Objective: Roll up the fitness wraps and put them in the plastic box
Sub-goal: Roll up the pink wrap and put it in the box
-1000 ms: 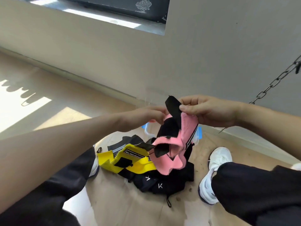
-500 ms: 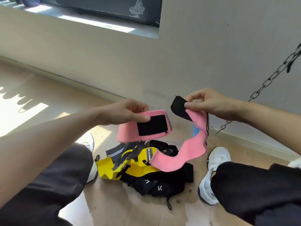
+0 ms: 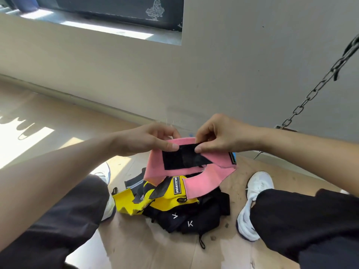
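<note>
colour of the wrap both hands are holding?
Pink wrap with a black patch; head view, the only one.

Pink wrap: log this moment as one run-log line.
left hand: pinches pink wrap by black patch | right hand: pinches its black end tab | wrap: unrolled, held above pile | yellow wrap, black wraps: on floor

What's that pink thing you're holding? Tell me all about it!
It is a pink fitness wrap, a long soft band that looks like stretchy fabric, with a black fastening patch and a small tag at its right edge. Unrolled, it droops in a loop above the yellow wrap on the floor. The left hand and the right hand each pinch it at the black patch.
</note>
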Demonstrator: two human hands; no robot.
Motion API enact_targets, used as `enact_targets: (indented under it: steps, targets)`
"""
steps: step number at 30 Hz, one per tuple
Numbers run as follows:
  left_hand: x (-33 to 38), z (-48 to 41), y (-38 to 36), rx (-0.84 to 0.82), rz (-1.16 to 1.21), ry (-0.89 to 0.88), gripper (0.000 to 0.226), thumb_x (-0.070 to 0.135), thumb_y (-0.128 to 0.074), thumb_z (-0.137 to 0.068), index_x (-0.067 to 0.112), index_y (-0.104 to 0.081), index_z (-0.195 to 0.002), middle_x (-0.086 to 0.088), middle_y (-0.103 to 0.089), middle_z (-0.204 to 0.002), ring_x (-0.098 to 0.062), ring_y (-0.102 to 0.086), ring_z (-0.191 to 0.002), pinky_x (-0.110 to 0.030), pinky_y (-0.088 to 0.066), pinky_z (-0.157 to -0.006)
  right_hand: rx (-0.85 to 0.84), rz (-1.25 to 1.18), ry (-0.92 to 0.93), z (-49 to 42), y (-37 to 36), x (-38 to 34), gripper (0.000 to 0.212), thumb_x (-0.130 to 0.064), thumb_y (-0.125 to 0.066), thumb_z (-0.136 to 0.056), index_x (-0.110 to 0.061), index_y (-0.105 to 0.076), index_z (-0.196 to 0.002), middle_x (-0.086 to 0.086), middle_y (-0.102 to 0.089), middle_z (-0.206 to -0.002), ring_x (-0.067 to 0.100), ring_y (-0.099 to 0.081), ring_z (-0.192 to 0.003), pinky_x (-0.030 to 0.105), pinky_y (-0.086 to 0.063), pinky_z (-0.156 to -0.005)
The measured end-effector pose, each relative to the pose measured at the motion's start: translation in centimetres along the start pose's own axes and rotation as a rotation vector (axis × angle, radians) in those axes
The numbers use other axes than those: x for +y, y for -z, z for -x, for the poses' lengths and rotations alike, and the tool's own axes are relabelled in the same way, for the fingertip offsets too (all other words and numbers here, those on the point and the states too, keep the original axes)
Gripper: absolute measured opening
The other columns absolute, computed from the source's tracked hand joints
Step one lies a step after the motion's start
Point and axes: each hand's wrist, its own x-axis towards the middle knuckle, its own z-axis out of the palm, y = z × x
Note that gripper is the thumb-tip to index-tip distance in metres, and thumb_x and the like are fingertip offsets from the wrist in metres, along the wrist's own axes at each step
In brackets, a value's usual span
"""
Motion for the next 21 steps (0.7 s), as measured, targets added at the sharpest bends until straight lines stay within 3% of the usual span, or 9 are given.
enact_targets:
  steps: [3, 6, 10, 12, 14, 16, 18, 21]
  targets:
    - [0.3, 0.0, -0.3, -0.003, 0.017, -0.004, 0.018, 0.020, -0.066, -0.093, 0.006, -0.067, -0.103, -0.013, -0.072, -0.096, -0.027, -0.069, -0.090, -0.034, -0.054, -0.080, 0.042, 0.061, 0.003, -0.2, -0.3, 0.3, 0.010, -0.019, -0.078, -0.086, -0.021, -0.075, -0.077, -0.011, -0.067, -0.066, 0.001, -0.056, -0.062, 0.013, -0.040, -0.058]
    - [0.5, 0.1, -0.4, -0.017, 0.036, -0.011, 0.016, 0.019, -0.065, -0.092, 0.006, -0.067, -0.102, -0.013, -0.073, -0.095, -0.027, -0.070, -0.089, -0.030, -0.055, -0.079, 0.122, 0.135, -0.008, -0.4, -0.7, 0.9, 0.014, -0.027, -0.083, -0.081, -0.022, -0.070, -0.084, -0.012, -0.067, -0.077, 0.000, -0.056, -0.068, 0.016, -0.040, -0.060]
    - [0.6, 0.2, -0.4, -0.009, 0.032, -0.021, 0.015, 0.017, -0.066, -0.091, 0.006, -0.067, -0.100, -0.015, -0.072, -0.094, -0.028, -0.069, -0.088, -0.031, -0.054, -0.079, 0.101, 0.118, 0.016, -0.2, -0.9, 0.7, 0.043, -0.030, -0.080, -0.085, -0.027, -0.059, -0.122, -0.033, -0.050, -0.102, -0.020, -0.051, -0.080, 0.003, -0.037, -0.067]
    - [0.6, 0.3, -0.1, 0.010, 0.025, -0.023, 0.020, 0.018, -0.067, -0.091, 0.001, -0.066, -0.101, -0.015, -0.071, -0.093, -0.029, -0.068, -0.088, -0.032, -0.054, -0.079, -0.002, 0.060, -0.037, 0.0, -0.8, 0.3, 0.044, -0.032, -0.075, -0.090, -0.029, -0.060, -0.131, -0.040, -0.056, -0.095, -0.015, -0.057, -0.076, 0.006, -0.040, -0.067]
    - [0.7, 0.4, 0.0, 0.023, 0.011, -0.016, 0.023, 0.018, -0.067, -0.090, -0.002, -0.065, -0.101, -0.014, -0.071, -0.092, -0.027, -0.068, -0.087, -0.031, -0.054, -0.078, -0.063, 0.029, -0.067, 0.1, -0.6, 0.3, 0.031, -0.035, -0.077, -0.088, -0.023, -0.068, -0.114, -0.024, -0.066, -0.086, 0.001, -0.061, -0.071, 0.016, -0.044, -0.063]
    - [0.8, 0.3, -0.1, 0.048, -0.007, -0.003, 0.024, 0.022, -0.072, -0.087, 0.001, -0.067, -0.099, -0.013, -0.073, -0.090, -0.026, -0.069, -0.086, -0.032, -0.053, -0.078, -0.055, 0.026, -0.058, -0.1, -0.6, 0.4, 0.029, -0.035, -0.081, -0.084, -0.012, -0.068, -0.095, 0.004, -0.066, -0.085, 0.020, -0.060, -0.073, 0.036, -0.046, -0.064]
    - [1.1, 0.2, -0.4, 0.087, -0.055, 0.026, 0.034, 0.034, -0.080, -0.079, 0.007, -0.070, -0.097, -0.016, -0.076, -0.094, -0.031, -0.073, -0.088, -0.037, -0.056, -0.080, -0.020, 0.050, -0.039, -0.2, -0.7, 0.0, 0.030, -0.035, -0.082, -0.083, -0.010, -0.064, -0.080, 0.020, -0.061, -0.086, 0.030, -0.057, -0.074, 0.040, -0.043, -0.062]
    - [1.6, -0.1, -1.0, 0.130, -0.171, 0.060, 0.044, 0.047, -0.089, -0.066, 0.018, -0.076, -0.097, -0.011, -0.078, -0.093, -0.028, -0.076, -0.088, -0.039, -0.061, -0.078, -0.016, 0.097, -0.055, -0.1, -0.8, -1.1, 0.036, -0.038, -0.080, -0.084, -0.021, -0.054, -0.066, 0.026, -0.058, -0.094, 0.030, -0.056, -0.082, 0.040, -0.043, -0.066]
